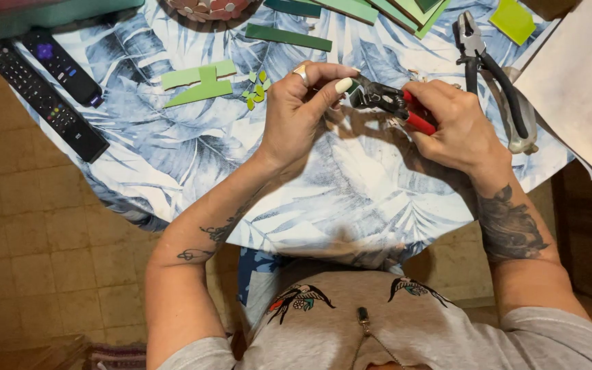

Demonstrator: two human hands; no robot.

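A: What's at the grip?

B: The right hand (457, 127) is closed round the red handles of a pair of small nippers (395, 104). The dark metal head points toward the left hand (303, 109). There the thumb and forefinger pinch a tiny dark green chip (354, 86), hard-edged and glossy like glass or tile, right at the nipper head. Whether the blades have closed on it I cannot tell.

A: So both hands are shut on something?

B: Yes. The right one is wrapped tight on the smooth plastic grips, and the left one is nipped on the chip with its other fingers curled. A ring sits on the left forefinger.

A: What lies just beyond the pinch?

B: Just past the left knuckles is a scatter of small yellow-green fragments (256, 88), irregular and sharp-cornered. Beyond them lie pale green flat strips (199, 82), one crossed over another.

A: And on the other side?

B: Beyond the right hand lies a larger pair of pliers (491, 75) with black handles and a grey steel head, lying untouched. Further up from the grip are a long dark green strip (288, 38) and a lime square tile (513, 20).

A: What's underneath?

B: A round table with a cloth (351, 192) printed with blue and white leaves. Far out beyond the left hand, two black remote controls (49, 89) lie side by side near the table's rim.
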